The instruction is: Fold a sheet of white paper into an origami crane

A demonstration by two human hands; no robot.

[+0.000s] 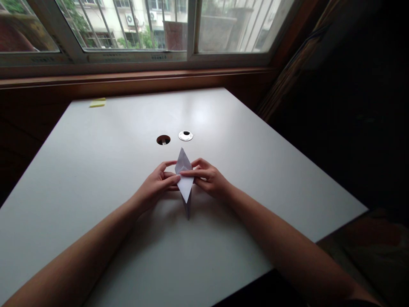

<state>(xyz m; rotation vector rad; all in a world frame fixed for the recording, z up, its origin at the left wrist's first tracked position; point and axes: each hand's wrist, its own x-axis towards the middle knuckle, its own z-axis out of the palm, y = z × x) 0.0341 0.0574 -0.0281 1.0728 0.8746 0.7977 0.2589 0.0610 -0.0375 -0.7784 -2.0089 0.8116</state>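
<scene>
A piece of folded white paper (185,186), shaped like a long diamond with pointed flaps, is held between both hands above the table. One point aims away from me, and two overlapping points hang toward me. My left hand (161,179) grips its left edge, thumb on the front and fingers behind. From the other side my right hand (207,175) pinches the right edge, with one finger laid across the paper's middle. Some fingertips are hidden behind the paper.
The white table (96,170) has a round cable hole (163,140), and beside it lies a round silver grommet cover (185,135). Yellow sticky notes (97,102) lie near the far left edge. A window (134,25) with bars outside stands beyond the table.
</scene>
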